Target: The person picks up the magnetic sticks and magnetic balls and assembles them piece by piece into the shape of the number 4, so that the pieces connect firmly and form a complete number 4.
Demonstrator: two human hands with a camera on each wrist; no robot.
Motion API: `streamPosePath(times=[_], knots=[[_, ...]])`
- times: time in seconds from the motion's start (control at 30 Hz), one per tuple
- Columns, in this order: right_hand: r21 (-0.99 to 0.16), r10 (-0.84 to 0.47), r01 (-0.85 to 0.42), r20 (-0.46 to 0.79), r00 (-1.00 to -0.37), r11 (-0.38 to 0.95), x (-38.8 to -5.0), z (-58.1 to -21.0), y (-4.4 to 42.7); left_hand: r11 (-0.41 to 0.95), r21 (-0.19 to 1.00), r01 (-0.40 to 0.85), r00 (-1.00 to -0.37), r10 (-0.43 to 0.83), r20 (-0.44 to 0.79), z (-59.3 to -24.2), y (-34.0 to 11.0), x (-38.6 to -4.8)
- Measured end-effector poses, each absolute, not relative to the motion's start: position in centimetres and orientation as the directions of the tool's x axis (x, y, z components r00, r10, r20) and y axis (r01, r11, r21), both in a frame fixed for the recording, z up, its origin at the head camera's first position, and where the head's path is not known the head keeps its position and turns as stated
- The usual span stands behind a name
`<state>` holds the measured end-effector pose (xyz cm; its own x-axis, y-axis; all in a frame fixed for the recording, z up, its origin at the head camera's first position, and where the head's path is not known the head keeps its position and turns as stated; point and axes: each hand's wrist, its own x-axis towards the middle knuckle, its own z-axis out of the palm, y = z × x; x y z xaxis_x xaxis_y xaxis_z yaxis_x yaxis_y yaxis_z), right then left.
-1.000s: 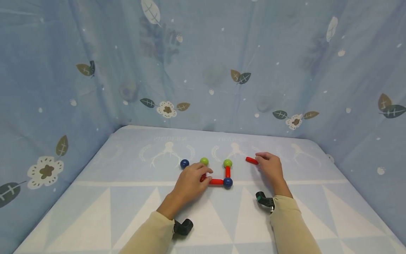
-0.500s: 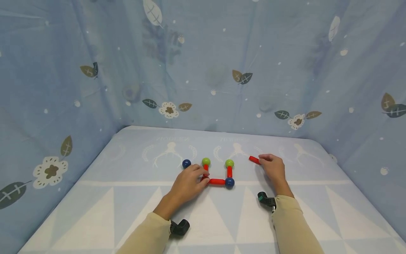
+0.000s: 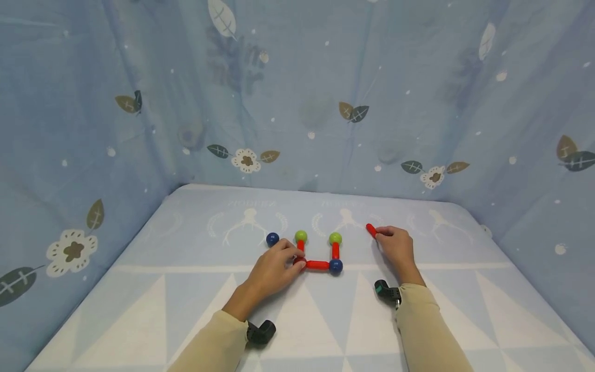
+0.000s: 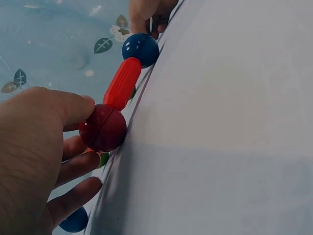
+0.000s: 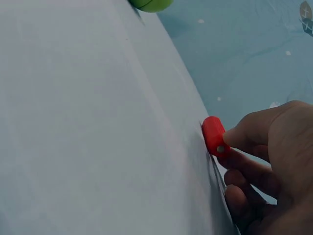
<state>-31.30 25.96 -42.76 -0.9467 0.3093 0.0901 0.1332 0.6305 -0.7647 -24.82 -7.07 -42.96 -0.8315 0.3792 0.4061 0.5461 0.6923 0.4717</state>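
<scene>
My left hand (image 3: 273, 266) holds a dark red ball (image 4: 103, 128) between thumb and fingers. From that ball one red rod (image 3: 318, 265) runs right to a blue ball (image 3: 335, 266), and another red rod (image 3: 301, 246) runs back to a green ball (image 3: 301, 236). A further red rod (image 3: 335, 251) joins the blue ball to a second green ball (image 3: 335, 238), so the pieces make a U on the table. My right hand (image 3: 397, 249), off to the right, pinches a loose red rod (image 5: 213, 134) with a small metallic spot on its end.
A separate blue ball (image 3: 272, 239) lies behind my left hand. The pale patterned cloth (image 3: 200, 299) covers the table, and blue curtains (image 3: 297, 93) stand at the back and both sides. A black wrist camera (image 3: 261, 332) sits below the left hand.
The loose red rod in my right hand has turned, its free end swinging toward the back. My left fingers have shifted slightly around the red ball, uncovering the rod behind it.
</scene>
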Motion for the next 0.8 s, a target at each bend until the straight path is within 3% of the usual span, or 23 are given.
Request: streamPosePath(times=[0.3,0.8], knots=[[-0.769,0.301,0.157,0.048,-0.952,0.619,-32.1,-42.8,26.0,0.673,0.515,0.531,-0.844,0.370,0.388,-43.1,-7.1,-24.9],[-0.690,0.284,0.145,0.092,-0.954,0.709,-32.1,-42.8,25.8,0.650,0.531,0.544,-0.837,0.377,0.397,-43.2,-7.2,-25.1]])
